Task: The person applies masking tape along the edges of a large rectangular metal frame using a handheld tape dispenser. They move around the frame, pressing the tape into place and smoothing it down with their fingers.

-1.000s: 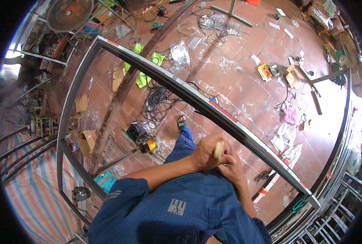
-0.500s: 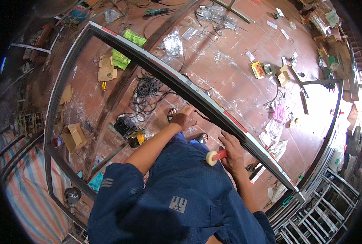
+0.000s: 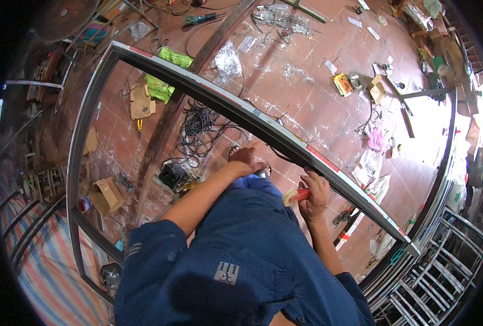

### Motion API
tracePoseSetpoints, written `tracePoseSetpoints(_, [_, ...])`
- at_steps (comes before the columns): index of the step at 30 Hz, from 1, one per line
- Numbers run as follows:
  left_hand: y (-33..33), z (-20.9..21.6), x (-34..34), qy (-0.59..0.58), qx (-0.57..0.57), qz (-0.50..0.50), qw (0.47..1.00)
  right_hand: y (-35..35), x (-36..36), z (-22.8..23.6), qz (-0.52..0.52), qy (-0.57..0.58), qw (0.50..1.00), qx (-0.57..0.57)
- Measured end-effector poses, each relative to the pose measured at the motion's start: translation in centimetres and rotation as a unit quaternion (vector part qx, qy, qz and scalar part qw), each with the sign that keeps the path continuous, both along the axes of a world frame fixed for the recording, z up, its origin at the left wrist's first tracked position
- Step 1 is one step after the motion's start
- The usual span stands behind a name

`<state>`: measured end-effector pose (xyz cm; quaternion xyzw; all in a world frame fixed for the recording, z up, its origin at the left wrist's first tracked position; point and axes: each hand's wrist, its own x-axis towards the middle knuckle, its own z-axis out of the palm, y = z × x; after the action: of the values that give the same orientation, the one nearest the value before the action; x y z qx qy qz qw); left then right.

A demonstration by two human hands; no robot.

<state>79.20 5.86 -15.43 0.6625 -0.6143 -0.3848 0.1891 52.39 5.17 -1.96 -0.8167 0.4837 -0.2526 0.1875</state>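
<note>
A large dark window or door frame [image 3: 236, 111], edged with pale and red strips, spans the view in front of me. My right hand [image 3: 316, 198] is wrapped round a mallet, close to the frame's long bar. Of that mallet [image 3: 291, 197], a round cream face and a short red part stick out to the left of the fingers; the rest is hidden. My left hand [image 3: 247, 161] hangs before my legs, short of the same bar, its fingers stretched out and holding nothing.
Tangled black cable [image 3: 198, 127] lies on the tiled floor inside the frame, near a wooden beam [image 3: 162, 130]. An open cardboard box [image 3: 106, 196] is at the left, above a striped sheet [image 3: 46, 261]. Ladder-like metal frames [image 3: 431, 277] fill the lower right.
My left hand has drawn slightly lower, its fingers swinging rightward. The right hand and mallet have shifted a little up and right. The whole view has moved slightly.
</note>
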Motion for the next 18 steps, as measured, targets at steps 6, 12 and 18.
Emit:
tracePoseSetpoints(6, [-0.4,-1.8,-4.6,0.126,0.062,-0.092,0.986,0.4,0.3,-1.1,0.007,-0.009,0.999,-0.048])
tracePoseSetpoints(12, [9.1,-1.6,9.3,-0.004,0.159,-0.033,0.987,1.2,1.8,-1.1,-0.029,0.012,0.998,-0.062])
tracePoseSetpoints(18, [3.6,13.5,18.0,0.194,0.121,0.122,0.966,2.3,3.2,-2.6,-0.106,0.036,0.989,-0.098])
